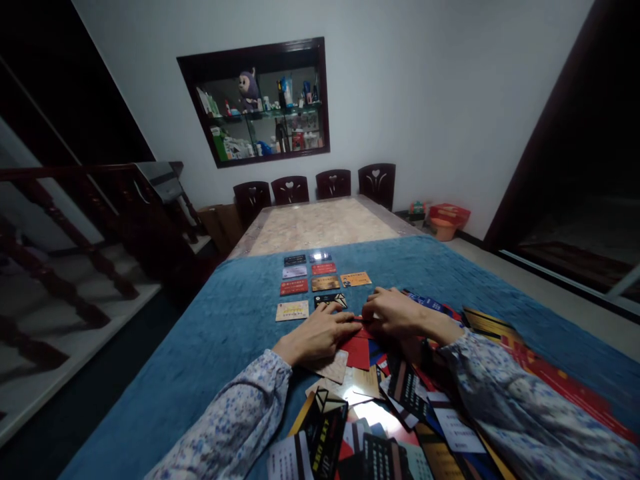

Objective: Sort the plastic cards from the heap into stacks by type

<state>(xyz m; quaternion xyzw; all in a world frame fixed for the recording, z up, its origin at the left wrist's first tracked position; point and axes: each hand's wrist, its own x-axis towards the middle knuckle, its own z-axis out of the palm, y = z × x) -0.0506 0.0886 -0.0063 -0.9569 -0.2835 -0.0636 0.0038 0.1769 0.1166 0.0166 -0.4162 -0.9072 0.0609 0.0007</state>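
Observation:
My left hand point(320, 333) reaches in over the heap of cards, its fingertips closed on the edge of a small red card point(364, 328). From the other side, my right hand point(393, 310) bends its fingers down onto that same card; its thumb is partly hidden. Another red card point(356, 353) lies just below them. Under and in front of my wrists spreads a loose pile of plastic cards, with a black VIP card point(327, 433) and a white striped card point(455, 423) among them. Past my hands, several cards lie in neat columns, including an orange card point(356, 279) and a cream card point(293, 311).
A blue cloth point(215, 340) covers the near part of the long table point(320, 223). More cards and red packets point(560, 380) lie beside my right forearm. Dark chairs point(333, 183) stand at the far end, below a wall niche with shelves. A wooden railing point(75, 247) runs on the left.

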